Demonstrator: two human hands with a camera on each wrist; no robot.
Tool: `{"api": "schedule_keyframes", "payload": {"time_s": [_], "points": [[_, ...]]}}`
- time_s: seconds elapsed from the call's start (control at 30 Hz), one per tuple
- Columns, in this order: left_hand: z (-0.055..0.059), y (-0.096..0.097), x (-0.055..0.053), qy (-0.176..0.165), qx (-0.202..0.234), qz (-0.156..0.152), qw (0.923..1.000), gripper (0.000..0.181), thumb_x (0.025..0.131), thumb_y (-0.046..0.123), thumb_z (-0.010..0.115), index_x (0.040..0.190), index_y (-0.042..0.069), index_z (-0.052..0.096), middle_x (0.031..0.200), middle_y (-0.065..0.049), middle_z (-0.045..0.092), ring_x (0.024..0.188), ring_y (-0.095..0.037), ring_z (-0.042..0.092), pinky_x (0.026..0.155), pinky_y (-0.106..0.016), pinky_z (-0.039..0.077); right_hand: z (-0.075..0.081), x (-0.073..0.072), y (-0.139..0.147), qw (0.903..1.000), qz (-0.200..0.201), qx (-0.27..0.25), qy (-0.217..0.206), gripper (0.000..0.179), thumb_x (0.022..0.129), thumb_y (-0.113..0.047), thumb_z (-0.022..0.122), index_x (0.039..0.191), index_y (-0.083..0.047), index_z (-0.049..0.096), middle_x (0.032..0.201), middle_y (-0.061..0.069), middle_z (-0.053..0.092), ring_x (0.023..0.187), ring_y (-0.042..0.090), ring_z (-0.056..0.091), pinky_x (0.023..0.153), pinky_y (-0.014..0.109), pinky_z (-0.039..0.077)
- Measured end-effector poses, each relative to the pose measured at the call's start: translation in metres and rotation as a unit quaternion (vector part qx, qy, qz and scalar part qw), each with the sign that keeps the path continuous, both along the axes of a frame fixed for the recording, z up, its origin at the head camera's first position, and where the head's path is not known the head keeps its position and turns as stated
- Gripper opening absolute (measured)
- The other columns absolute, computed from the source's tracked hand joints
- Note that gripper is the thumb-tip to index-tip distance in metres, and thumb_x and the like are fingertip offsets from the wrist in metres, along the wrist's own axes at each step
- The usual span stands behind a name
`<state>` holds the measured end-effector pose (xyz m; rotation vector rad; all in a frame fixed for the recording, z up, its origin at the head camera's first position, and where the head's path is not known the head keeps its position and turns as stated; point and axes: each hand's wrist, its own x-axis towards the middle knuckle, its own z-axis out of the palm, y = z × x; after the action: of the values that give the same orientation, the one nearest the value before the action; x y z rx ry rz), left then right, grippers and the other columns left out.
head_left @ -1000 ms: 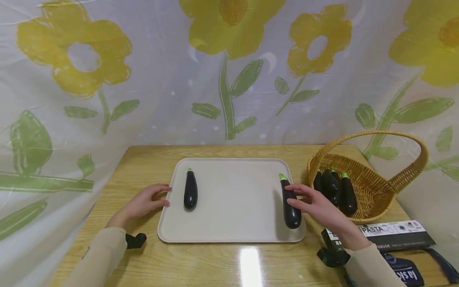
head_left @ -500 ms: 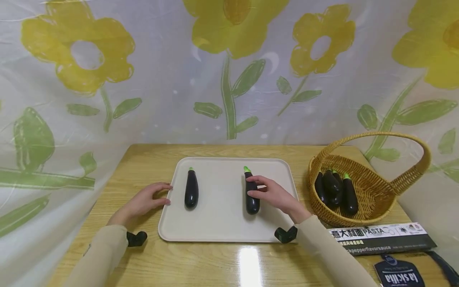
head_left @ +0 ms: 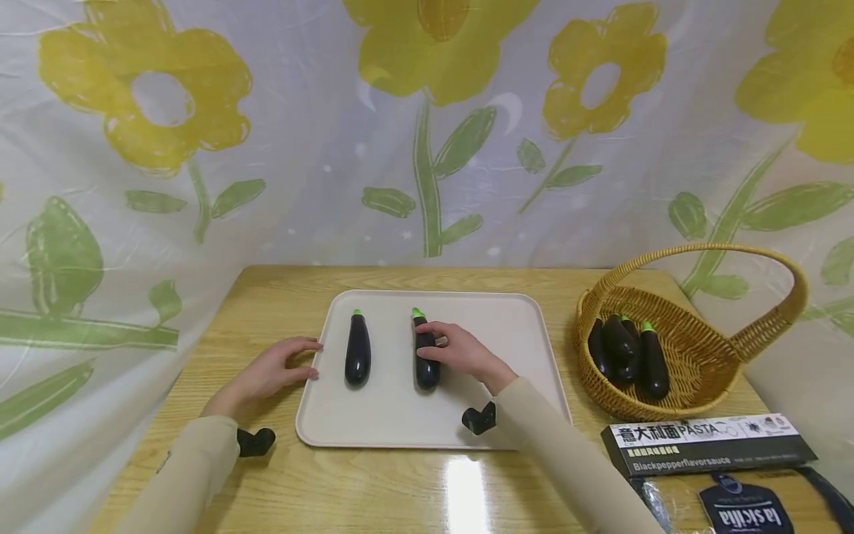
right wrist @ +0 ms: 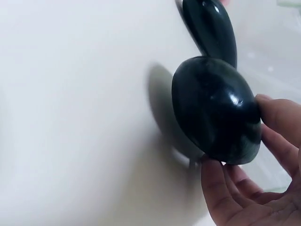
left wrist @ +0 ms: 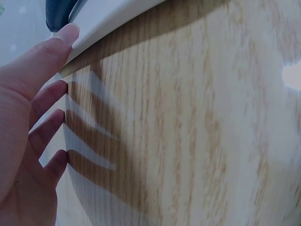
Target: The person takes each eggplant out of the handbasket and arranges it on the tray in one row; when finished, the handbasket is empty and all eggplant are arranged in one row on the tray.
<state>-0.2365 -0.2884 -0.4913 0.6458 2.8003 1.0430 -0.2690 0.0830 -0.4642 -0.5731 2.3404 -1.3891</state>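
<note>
At the centre of the tray (head_left: 503, 319), right hand (head_left: 463, 351) is pinching an eggplant (head_left: 427, 376) across its flanks, stem toward twelve, probably against rolling; contact beneath unclear. Second eggplant (head_left: 358, 352) lying at nine o'clock, roughly parallel. Left hand (head_left: 270, 371), fingers apart, is resting at the tray's nine o'clock rim, maybe steadying it. Basket (head_left: 694, 371) of spares (head_left: 654, 365) standing at three.

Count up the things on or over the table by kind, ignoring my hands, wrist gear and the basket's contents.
Long glossy black eggplants with green tips: 2
Flat cream rectangular tray: 1
Golden woven wicker basket: 1
Black-and-white rectangular box: 1
Tan packet with dark label: 1
Total: 6
</note>
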Motion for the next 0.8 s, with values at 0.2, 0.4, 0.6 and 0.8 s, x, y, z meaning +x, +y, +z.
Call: {"api": "schedule_keyframes", "payload": {"time_s": [0.2, 0.4, 0.6, 0.8], "points": [[0.001, 0.000, 0.000, -0.003, -0.003, 0.003, 1.0000, 0.048, 0.089, 0.023, 0.074, 0.129, 0.000, 0.060, 0.138, -0.026, 0.051, 0.131, -0.047, 0.041, 0.109, -0.061, 0.029, 0.002, -0.005, -0.022, 0.9996, 0.016, 0.002, 0.024, 0.045, 0.093, -0.016, 0.066, 0.135, -0.004, 0.056, 0.122, 0.019, 0.060, 0.113, 0.033, 0.062, 0.091, 0.038, 0.052], [0.002, 0.002, -0.003, -0.003, -0.004, 0.001, 1.0000, 0.048, 0.088, 0.023, 0.074, 0.128, 0.001, 0.060, 0.138, -0.025, 0.051, 0.131, -0.047, 0.041, 0.110, -0.061, 0.028, 0.001, -0.009, -0.036, 0.9988, 0.009, 0.035, 0.032, 0.044, 0.093, -0.020, 0.067, 0.135, -0.009, 0.057, 0.130, 0.017, 0.057, 0.115, 0.031, 0.060, 0.093, 0.038, 0.051], [0.002, 0.001, -0.003, -0.007, -0.006, 0.004, 0.9999, 0.047, 0.088, 0.022, 0.074, 0.128, 0.001, 0.061, 0.138, -0.025, 0.051, 0.131, -0.047, 0.041, 0.110, -0.061, 0.028, 0.006, -0.010, -0.048, 0.9984, 0.019, 0.033, 0.041, 0.045, 0.094, -0.020, 0.066, 0.136, -0.009, 0.057, 0.127, 0.016, 0.060, 0.117, 0.032, 0.060, 0.093, 0.036, 0.051], [0.002, 0.000, 0.000, -0.005, -0.009, 0.004, 0.9999, 0.048, 0.088, 0.022, 0.074, 0.128, 0.000, 0.060, 0.138, -0.026, 0.051, 0.131, -0.047, 0.041, 0.110, -0.062, 0.028, 0.007, -0.010, -0.058, 0.9972, 0.040, 0.044, 0.046, 0.045, 0.094, -0.018, 0.066, 0.136, -0.007, 0.057, 0.133, 0.016, 0.058, 0.119, 0.032, 0.059, 0.095, 0.035, 0.050]]}}
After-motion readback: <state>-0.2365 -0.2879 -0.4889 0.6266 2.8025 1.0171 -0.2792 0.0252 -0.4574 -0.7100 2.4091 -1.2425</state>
